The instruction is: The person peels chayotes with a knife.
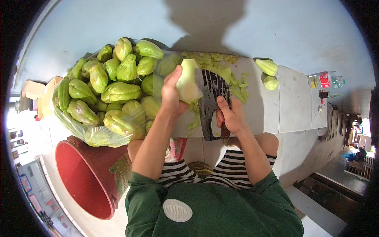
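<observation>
My left hand [172, 91] grips a pale, peeled chayote [188, 81], tilted with its narrow end up. The handle of a broad, dark-bladed cleaver [211, 89] is wrapped in the fingers of my right hand [232, 115]. Its blade stands upright right beside the chayote; whether the edge touches the flesh I cannot tell. Green peelings [241, 87] are scattered on the tiled ledge behind and under the hands. Left of my hands, a clear plastic bag [100, 138] bulges with many unpeeled green chayotes [121, 93].
Two light green chayotes [267, 67] lie on the tiled ledge [290, 98] to the right. Farther right, a plastic bottle [325, 80] with a red label lies on its side. A large red bucket [89, 177] stands at lower left. A wall rises behind the ledge.
</observation>
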`<state>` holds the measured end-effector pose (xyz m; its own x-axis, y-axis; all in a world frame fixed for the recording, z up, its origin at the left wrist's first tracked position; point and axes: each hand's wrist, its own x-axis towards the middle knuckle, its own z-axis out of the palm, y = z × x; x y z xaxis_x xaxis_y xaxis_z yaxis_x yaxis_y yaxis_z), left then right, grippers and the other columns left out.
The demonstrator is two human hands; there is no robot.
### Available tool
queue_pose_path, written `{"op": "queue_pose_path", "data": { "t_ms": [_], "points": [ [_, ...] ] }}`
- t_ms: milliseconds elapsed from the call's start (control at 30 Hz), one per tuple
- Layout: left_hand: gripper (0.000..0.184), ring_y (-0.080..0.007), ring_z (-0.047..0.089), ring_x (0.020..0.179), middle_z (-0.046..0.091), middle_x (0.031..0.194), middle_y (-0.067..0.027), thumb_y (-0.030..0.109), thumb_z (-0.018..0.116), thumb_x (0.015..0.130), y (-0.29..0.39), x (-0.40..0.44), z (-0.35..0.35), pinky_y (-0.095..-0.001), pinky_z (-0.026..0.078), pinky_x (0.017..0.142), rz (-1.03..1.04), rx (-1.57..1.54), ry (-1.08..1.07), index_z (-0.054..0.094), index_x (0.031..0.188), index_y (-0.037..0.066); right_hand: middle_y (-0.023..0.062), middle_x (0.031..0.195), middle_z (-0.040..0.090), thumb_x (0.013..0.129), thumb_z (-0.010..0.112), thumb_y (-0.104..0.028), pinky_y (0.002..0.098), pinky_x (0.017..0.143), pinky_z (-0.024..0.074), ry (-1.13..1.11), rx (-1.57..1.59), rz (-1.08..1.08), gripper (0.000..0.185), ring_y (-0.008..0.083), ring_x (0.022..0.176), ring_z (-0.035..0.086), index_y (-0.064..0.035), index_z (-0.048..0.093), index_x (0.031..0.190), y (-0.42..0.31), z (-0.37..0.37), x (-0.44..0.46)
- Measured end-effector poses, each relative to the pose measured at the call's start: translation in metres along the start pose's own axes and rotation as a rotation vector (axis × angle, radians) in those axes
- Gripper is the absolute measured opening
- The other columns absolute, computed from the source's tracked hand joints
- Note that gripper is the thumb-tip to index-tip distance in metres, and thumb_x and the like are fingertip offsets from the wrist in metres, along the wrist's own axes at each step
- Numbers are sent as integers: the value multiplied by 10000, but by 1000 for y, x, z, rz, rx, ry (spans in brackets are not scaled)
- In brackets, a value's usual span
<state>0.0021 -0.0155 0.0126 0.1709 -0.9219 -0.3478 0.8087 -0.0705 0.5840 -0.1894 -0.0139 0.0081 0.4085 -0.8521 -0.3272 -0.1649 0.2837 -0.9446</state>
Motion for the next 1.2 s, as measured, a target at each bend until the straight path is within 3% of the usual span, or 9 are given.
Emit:
{"op": "queue_pose_path", "data": {
  "t_ms": [400, 467, 567, 667, 767, 867, 967, 1100, 1200],
  "points": [
    [450, -167, 589, 754, 611, 892, -52, 391, 539, 937, -5, 0, -3, -317, 495, 652, 112, 101, 11, 588, 1173, 12, 15, 474, 465, 934, 494, -568, 302, 405, 427, 33, 70, -23, 569, 132, 411, 510, -62, 482, 674, 4, 5, 1],
    [445, -165, 589, 750, 609, 887, -53, 395, 548, 933, -8, -4, 3, -316, 494, 635, 221, 68, 9, 594, 1148, 9, 13, 472, 463, 935, 496, -565, 302, 404, 427, 45, 74, -28, 560, 132, 409, 508, -64, 484, 686, 6, 6, 1],
    [444, -162, 588, 738, 608, 886, -56, 399, 544, 936, 0, -4, 1, -311, 493, 621, 83, 131, 38, 593, 1138, 7, 12, 474, 459, 938, 507, -547, 304, 399, 427, 30, 78, -25, 529, 132, 402, 500, -67, 485, 718, 6, 5, 2],
    [451, -159, 583, 726, 607, 887, -57, 403, 538, 940, -5, -1, -4, -304, 491, 621, 131, 167, -73, 589, 1148, 7, 10, 471, 454, 937, 520, -534, 306, 397, 424, 8, 114, -22, 506, 133, 399, 499, -68, 489, 742, -1, 5, 1],
    [453, -158, 583, 731, 606, 896, -57, 402, 534, 943, -8, -7, 7, -296, 488, 625, 200, 97, -20, 583, 1158, 6, 10, 472, 456, 935, 527, -528, 300, 393, 419, 51, 123, -24, 500, 128, 398, 499, -66, 489, 747, -3, 5, 1],
    [447, -155, 584, 750, 603, 904, -53, 400, 538, 943, -1, -6, 1, -290, 487, 633, 60, 174, -57, 584, 1147, 5, 11, 468, 454, 937, 527, -525, 299, 394, 419, 36, 72, -41, 495, 128, 398, 499, -61, 490, 766, -4, 6, 0],
    [488, -187, 599, 790, 594, 907, -73, 448, 584, 896, -11, -6, 0, -359, 515, 650, 189, 192, -21, 570, 1158, 37, 15, 467, 456, 935, 526, -528, 301, 398, 423, 64, 92, 7, 501, 132, 402, 505, -55, 495, 774, -3, 5, 2],
    [489, -195, 602, 774, 595, 921, -83, 441, 592, 892, -9, -5, 2, -361, 519, 651, 98, 200, 56, 559, 1166, 37, 15, 469, 467, 938, 521, -530, 295, 400, 424, 45, 99, -38, 519, 129, 406, 512, -57, 496, 727, 0, 4, 4],
    [485, -200, 607, 775, 594, 943, -88, 441, 594, 891, -13, -2, -4, -361, 524, 657, 111, 233, -48, 556, 1163, 41, 12, 470, 472, 942, 515, -528, 289, 394, 419, 52, 84, -61, 529, 124, 401, 511, -62, 490, 694, -2, 4, 5]
  ]
}}
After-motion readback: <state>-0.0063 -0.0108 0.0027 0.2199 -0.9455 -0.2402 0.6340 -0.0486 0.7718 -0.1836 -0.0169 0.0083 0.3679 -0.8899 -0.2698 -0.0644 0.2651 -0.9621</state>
